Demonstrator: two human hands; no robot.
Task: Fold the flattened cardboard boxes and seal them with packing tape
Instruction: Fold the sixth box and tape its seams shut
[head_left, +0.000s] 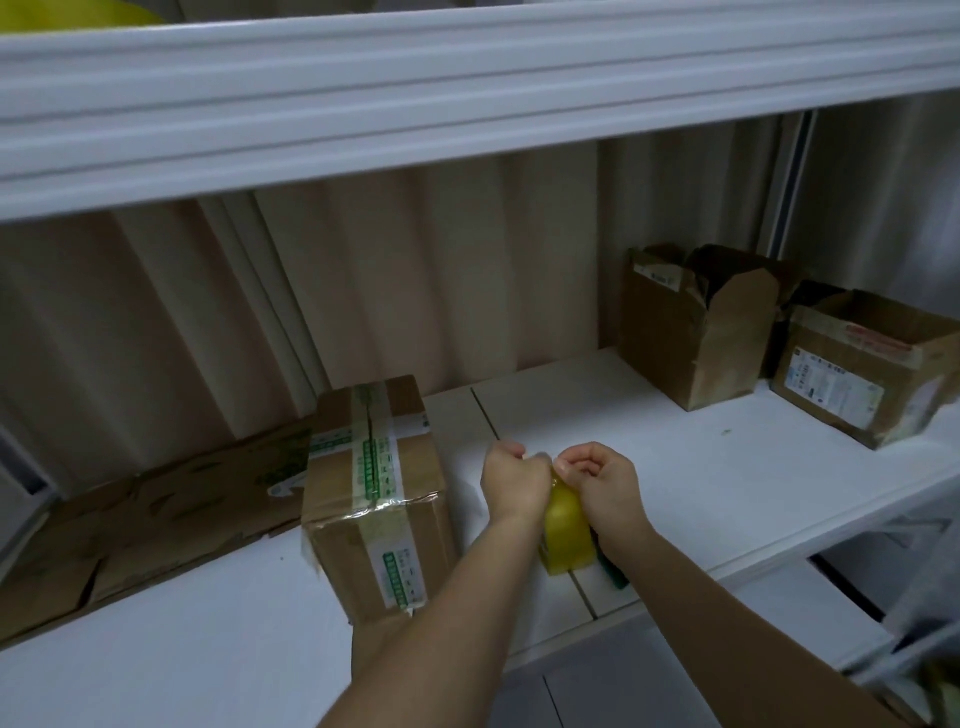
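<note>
Both hands at center over the white shelf (701, 467): right hand (602, 483) has its grip clamped on the top of the yellow packing tape roll (566, 535), left hand (511, 480) pinches at the roll's top edge. Taped cardboard box (376, 499) at 9 o'clock of the hands, flattened cardboard (145, 525) farther at 9. Two open boxes (696, 332) stand at 2 o'clock.

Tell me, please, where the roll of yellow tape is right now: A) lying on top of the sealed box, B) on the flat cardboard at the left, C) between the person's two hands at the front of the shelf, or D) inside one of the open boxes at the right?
C: the roll of yellow tape stands on the shelf between the left hand and right hand, both pinching at its top.
</note>
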